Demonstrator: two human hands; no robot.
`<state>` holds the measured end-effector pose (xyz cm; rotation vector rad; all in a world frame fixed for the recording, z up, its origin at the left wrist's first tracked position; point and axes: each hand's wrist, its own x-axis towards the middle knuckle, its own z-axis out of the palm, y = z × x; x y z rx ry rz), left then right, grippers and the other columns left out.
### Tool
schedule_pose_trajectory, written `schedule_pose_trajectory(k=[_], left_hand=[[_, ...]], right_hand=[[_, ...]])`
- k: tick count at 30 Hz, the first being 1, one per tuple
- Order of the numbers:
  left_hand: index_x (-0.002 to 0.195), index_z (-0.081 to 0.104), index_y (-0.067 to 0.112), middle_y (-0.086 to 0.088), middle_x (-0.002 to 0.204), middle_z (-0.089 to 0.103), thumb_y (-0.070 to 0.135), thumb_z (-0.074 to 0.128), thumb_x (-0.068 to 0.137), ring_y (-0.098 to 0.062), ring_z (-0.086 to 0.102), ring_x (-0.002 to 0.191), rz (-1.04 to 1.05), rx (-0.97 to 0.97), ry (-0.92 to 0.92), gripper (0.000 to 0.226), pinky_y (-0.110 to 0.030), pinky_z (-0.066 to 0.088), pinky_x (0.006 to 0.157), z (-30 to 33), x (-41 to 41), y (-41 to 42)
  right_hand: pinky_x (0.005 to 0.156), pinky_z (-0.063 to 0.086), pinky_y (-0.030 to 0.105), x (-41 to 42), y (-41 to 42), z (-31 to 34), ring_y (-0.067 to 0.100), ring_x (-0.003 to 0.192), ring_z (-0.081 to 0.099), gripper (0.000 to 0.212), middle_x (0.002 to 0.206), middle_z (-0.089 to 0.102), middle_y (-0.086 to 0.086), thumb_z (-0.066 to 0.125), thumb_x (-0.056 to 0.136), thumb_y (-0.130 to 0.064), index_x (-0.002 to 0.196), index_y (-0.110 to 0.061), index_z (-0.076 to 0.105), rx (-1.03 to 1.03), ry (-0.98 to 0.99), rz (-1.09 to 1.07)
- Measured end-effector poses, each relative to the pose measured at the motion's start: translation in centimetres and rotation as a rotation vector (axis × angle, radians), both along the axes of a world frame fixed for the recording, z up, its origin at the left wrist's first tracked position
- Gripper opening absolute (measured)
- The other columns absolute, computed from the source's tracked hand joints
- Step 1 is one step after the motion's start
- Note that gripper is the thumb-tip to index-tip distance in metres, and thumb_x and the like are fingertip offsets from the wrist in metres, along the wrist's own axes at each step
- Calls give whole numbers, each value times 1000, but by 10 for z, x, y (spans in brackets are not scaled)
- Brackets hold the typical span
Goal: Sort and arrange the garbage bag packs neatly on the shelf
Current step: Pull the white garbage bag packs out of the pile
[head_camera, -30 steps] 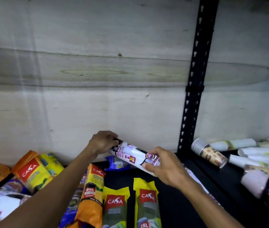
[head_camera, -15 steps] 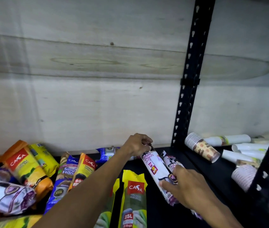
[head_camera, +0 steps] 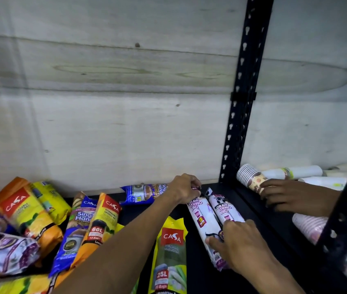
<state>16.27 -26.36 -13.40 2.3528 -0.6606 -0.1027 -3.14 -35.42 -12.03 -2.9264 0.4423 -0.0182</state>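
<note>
2 white drawstring packs [head_camera: 200, 217] lying side by side on the black shelf [head_camera: 191, 270], just left of the black upright post [head_camera: 237, 132]. Left hand [head_camera: 184, 188] pinching the far end of the left pack. Right hand [head_camera: 239, 244] gripping the near ends. Green 25L pack [head_camera: 169, 255] farther left of the post.

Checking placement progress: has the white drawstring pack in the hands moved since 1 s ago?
Yes. The drawstring pack has swung from lying across the shelf to pointing front-to-back, and shifted right toward the black upright, now beside a second white pack.
</note>
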Motion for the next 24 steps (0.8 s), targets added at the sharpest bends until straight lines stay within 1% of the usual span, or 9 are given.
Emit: schedule_pose_trajectory(k=[2,4,6,7,10,12,16,21,24], left_hand=[[115,68,16,-2,121,69,19,71,83,-18,63,113,0,-5,-5,32,-33,50,100,-1,0,-1],[116,68,16,-2,122,68,18,70,84,-18,62,114,-9,-5,-9,32,-31,49,100,-3,-1,-3],[117,67,16,-2,124,67,20,70,84,-18,60,116,-24,17,-6,33,-29,48,100,-7,-3,-4],[117,67,17,-2,125,66,21,71,84,-19,60,116,-34,34,-1,34,-29,48,100,-10,-4,-5],[117,67,15,-4,126,64,24,71,85,-19,60,113,-53,64,25,34,-27,49,94,-16,-5,-7],[117,67,14,-4,127,64,25,71,85,-19,60,112,-53,63,34,34,-28,49,94,-16,-5,-8],[118,67,14,-4,130,62,26,70,86,-19,59,115,-71,99,0,35,-28,48,97,-12,-7,-7],[121,66,15,-5,134,58,25,69,87,-21,57,119,-78,137,-21,36,-33,49,100,-9,-12,-6],[121,66,14,-5,135,58,25,69,87,-21,57,119,-74,138,-32,36,-34,49,99,-10,-12,-5]], right_hand=[[82,33,32,0,1,0,27,111,44,37,120,66,7,48,95,-57,92,-20,44,-13,8,3],[91,36,32,2,1,-2,27,115,44,35,122,66,7,45,96,-56,94,-21,48,-38,21,7],[95,36,33,2,1,-3,27,118,42,43,125,62,6,43,97,-56,106,-18,60,-64,38,1],[96,37,34,2,0,-4,27,120,41,48,127,59,6,43,96,-57,114,-17,62,-75,46,-9],[98,35,39,2,-3,-7,29,125,37,56,135,49,6,43,92,-64,124,-21,58,-118,69,-25],[100,35,43,4,-5,-9,31,127,35,59,139,41,5,45,90,-66,128,-23,53,-94,71,-37],[98,41,44,8,-7,-12,32,126,35,59,139,35,4,50,90,-63,129,-19,51,-22,68,-33],[98,44,41,14,-7,-13,31,120,39,53,134,40,4,54,90,-58,122,-15,58,-27,63,29],[96,45,39,15,-9,-13,30,120,40,53,133,43,3,54,90,-57,120,-14,59,-34,70,51]])
